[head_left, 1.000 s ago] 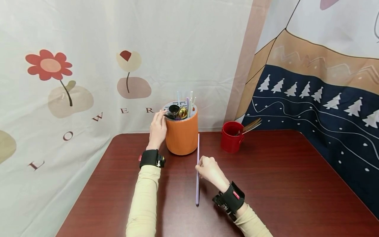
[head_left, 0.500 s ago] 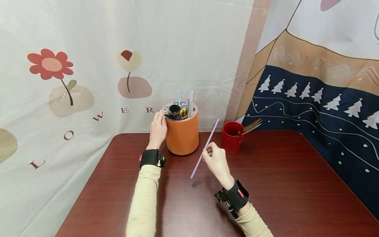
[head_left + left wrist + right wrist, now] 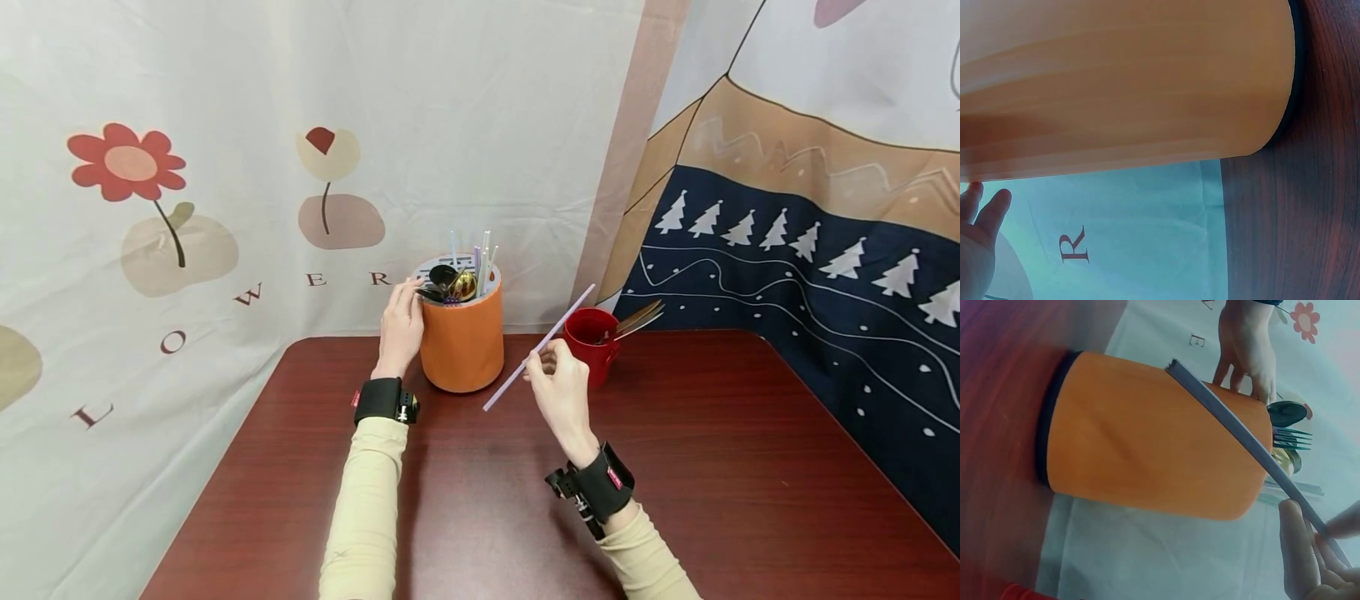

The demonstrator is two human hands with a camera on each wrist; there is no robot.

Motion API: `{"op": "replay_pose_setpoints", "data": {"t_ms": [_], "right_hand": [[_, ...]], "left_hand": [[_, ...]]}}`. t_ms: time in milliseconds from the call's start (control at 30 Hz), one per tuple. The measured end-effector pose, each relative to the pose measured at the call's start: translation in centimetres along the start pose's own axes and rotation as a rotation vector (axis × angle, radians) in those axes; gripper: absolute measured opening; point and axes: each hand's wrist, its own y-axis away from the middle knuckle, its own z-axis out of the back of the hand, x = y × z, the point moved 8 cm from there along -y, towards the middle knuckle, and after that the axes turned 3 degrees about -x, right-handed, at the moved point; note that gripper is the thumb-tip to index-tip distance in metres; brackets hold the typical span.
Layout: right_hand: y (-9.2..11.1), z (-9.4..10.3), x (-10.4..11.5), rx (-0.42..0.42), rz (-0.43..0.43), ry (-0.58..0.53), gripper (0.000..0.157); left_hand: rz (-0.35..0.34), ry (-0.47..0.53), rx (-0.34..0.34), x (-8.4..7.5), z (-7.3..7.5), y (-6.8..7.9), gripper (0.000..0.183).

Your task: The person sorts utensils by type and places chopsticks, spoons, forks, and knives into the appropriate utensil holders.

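My right hand [image 3: 562,385] pinches a thin purple straw [image 3: 512,385] between thumb and fingers, off the table. The straw slants, its lower end toward the orange utensil holder [image 3: 462,346] and its upper end near the red cup. My left hand [image 3: 401,325] rests its fingers on the left side and rim of the holder; in the left wrist view its fingertips [image 3: 1001,199] lie along the orange wall. From the holder's top stick out a black spoon [image 3: 1287,414], a fork [image 3: 1292,439], a gold-coloured utensil [image 3: 464,285] and several pale straws [image 3: 483,265].
A red cup [image 3: 588,333] with a few utensils [image 3: 637,319] leaning out to the right stands just behind my right hand. The dark red-brown table [image 3: 480,500] reaches back to a printed cloth [image 3: 465,125]. A navy cloth with white trees [image 3: 750,283] hangs at the right.
My right hand has lifted the straw off the table and moved it away, up and to the right, tilting it from nearly straight to a slant. The left hand has stayed in place.
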Motion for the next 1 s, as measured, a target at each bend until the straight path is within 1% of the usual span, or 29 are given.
{"op": "replay_pose_setpoints", "data": {"t_ms": [133,267,433,533,667,733,900,1000], "right_hand": [[-0.6,0.6,0.7,-0.061,0.049,-0.036,0.010],[-1.6,1.4,1.8,-0.163,0.133,-0.057,0.012],[-3.5,2.3,3.2,-0.305,0.226,-0.121,0.015],[-4.8,2.3,3.9,-0.343,0.259,-0.175,0.019],[-6.3,1.5,4.5,-0.340,0.284,-0.202,0.024],[-6.8,1.0,4.5,-0.332,0.288,-0.196,0.024],[-7.7,-0.4,4.5,-0.280,0.294,-0.127,0.019],[-8.3,-1.6,4.9,-0.223,0.316,-0.037,0.017]], "left_hand": [[-0.003,0.002,-0.003,0.0,0.0,0.0,0.034],[-0.009,0.001,-0.010,0.0,0.0,0.0,0.033],[-0.014,-0.002,-0.014,0.0,0.0,0.0,0.033],[-0.011,-0.002,-0.009,0.0,0.0,0.0,0.033],[-0.009,-0.006,-0.005,0.0,0.0,0.0,0.034],[-0.010,-0.005,-0.004,0.0,0.0,0.0,0.034],[-0.006,0.002,0.003,-0.1,-0.1,0.1,0.034],[-0.003,0.007,0.003,-0.1,0.0,0.1,0.034]]}}
